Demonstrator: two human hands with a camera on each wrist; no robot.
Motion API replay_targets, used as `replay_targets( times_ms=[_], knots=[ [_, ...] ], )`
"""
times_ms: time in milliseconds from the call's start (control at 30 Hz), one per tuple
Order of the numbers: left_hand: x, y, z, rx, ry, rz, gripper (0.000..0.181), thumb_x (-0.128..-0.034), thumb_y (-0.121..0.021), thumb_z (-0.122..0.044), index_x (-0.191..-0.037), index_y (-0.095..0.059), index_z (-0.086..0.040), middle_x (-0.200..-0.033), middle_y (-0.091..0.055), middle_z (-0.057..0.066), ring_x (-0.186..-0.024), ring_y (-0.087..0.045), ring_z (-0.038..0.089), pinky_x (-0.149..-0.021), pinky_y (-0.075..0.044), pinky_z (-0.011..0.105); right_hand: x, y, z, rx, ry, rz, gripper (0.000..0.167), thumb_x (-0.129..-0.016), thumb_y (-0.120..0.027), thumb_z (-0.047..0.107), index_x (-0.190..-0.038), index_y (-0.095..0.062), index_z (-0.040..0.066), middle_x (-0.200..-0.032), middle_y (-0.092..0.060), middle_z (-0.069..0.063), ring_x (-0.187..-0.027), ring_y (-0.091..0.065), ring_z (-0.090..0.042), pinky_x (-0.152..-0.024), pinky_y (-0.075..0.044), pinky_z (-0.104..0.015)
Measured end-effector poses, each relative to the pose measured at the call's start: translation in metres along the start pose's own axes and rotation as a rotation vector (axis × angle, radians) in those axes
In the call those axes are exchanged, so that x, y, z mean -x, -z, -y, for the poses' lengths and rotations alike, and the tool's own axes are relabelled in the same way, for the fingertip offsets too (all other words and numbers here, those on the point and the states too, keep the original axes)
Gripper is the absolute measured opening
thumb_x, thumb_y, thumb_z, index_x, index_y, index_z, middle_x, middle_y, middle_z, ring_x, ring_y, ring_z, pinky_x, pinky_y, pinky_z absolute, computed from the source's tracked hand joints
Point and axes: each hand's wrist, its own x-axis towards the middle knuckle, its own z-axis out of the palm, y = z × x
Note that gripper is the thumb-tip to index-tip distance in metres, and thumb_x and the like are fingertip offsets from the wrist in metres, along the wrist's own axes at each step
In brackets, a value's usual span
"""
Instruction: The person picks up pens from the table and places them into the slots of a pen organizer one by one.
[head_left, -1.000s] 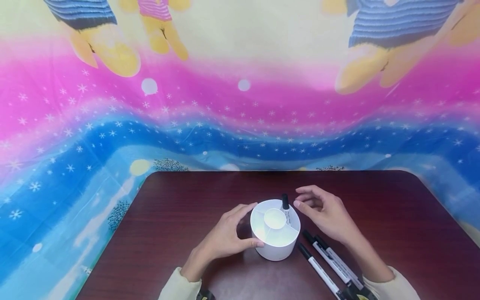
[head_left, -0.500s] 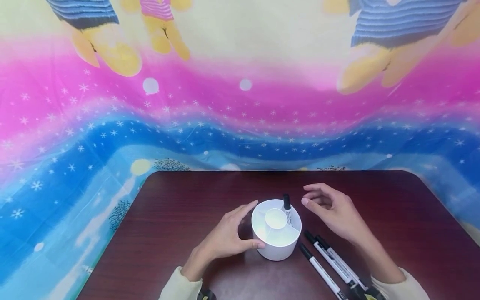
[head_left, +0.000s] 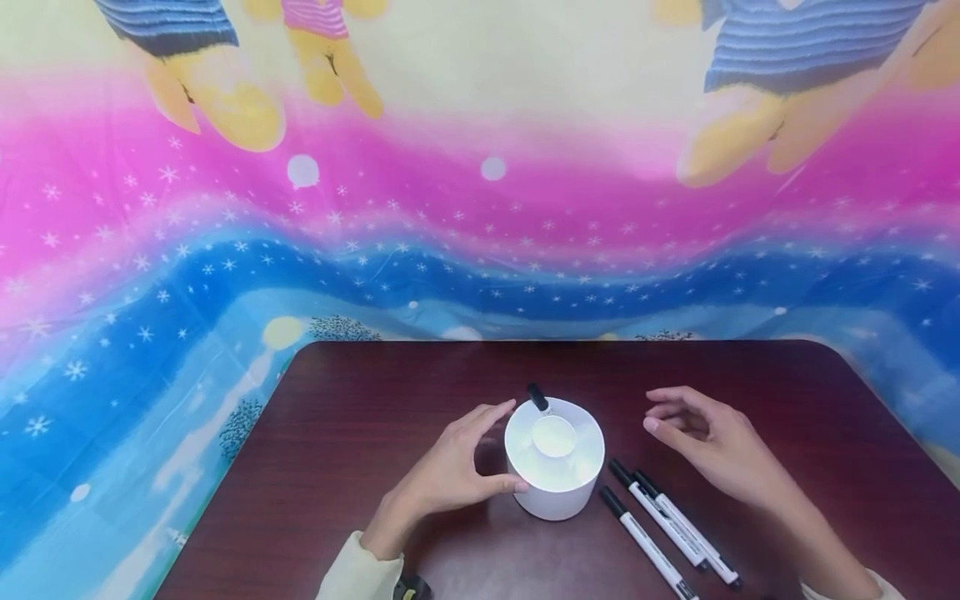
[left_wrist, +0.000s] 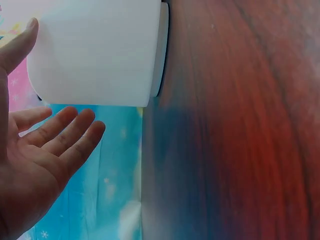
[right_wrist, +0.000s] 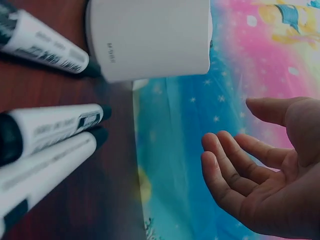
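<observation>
And a marker (head_left: 537,397) leans in the holder (head_left: 557,503), left hand (head_left: 448,468) spread beside it, right hand (head_left: 711,440) spread loosely; filling looks part-done, the next move likely needing a loose pen (head_left: 648,546) pinched.

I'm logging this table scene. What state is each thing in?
Pen holder: upright on the table, one marker inside
Marker in the holder: leaning, black end up
Three other markers: lying on the table, apparently capped
Left hand: relaxed beside the holder, contact unclear
Right hand: fingers relaxed, holding nothing
Printed cloth: hung behind the table
</observation>
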Motion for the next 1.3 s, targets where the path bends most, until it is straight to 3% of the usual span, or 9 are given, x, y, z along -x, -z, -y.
replay_targets(
  times_ms=[300,700,833,933,1300],
  knots=[
    [0.0,-0.004,0.001,-0.039,0.008,-0.003,0.097,-0.0813,-0.094,-0.045,-0.163,-0.047,-0.024,-0.143,-0.064,-0.009,-0.128,-0.063,0.013,-0.107,-0.058,0.035,0.02,0.005,-0.03,0.001,-0.05,0.077,0.039,-0.105,-0.071,0.028,-0.14,-0.066,0.01,-0.118,-0.079,-0.005,-0.097,-0.069,0.007,-0.076,-0.061,-0.024],
    [-0.001,-0.003,0.0,-0.038,0.008,0.003,0.096,-0.082,-0.094,-0.045,-0.163,-0.047,-0.022,-0.146,-0.064,-0.006,-0.133,-0.062,0.014,-0.109,-0.058,0.038,0.03,0.01,-0.063,-0.211,-0.079,0.283,0.045,-0.109,-0.065,0.019,-0.145,-0.057,-0.006,-0.124,-0.076,-0.018,-0.104,-0.074,-0.003,-0.079,-0.065,-0.032],
    [-0.001,-0.004,0.001,-0.047,0.009,0.004,0.097,-0.082,-0.094,-0.045,-0.163,-0.047,-0.021,-0.145,-0.064,-0.006,-0.131,-0.063,0.014,-0.109,-0.058,0.035,0.031,0.01,-0.07,-0.245,-0.145,0.34,0.05,-0.108,-0.066,0.021,-0.147,-0.055,-0.008,-0.127,-0.074,-0.021,-0.105,-0.074,-0.003,-0.081,-0.065,-0.031],
    [-0.001,-0.004,0.001,-0.049,0.011,0.005,0.096,-0.082,-0.094,-0.046,-0.163,-0.047,-0.023,-0.144,-0.065,-0.007,-0.13,-0.063,0.013,-0.108,-0.058,0.035,0.032,0.008,-0.072,-0.242,-0.183,0.365,0.051,-0.108,-0.067,0.024,-0.147,-0.055,-0.008,-0.128,-0.073,-0.02,-0.104,-0.074,-0.003,-0.081,-0.065,-0.03],
    [0.0,-0.004,0.001,-0.041,0.021,0.007,0.097,-0.0819,-0.094,-0.047,-0.164,-0.046,-0.027,-0.144,-0.065,-0.009,-0.13,-0.063,0.013,-0.109,-0.058,0.035,0.036,-0.005,-0.079,-0.165,-0.167,0.397,0.05,-0.103,-0.074,0.024,-0.142,-0.062,-0.005,-0.12,-0.073,-0.013,-0.093,-0.069,0.0,-0.075,-0.061,-0.026]
  ],
)
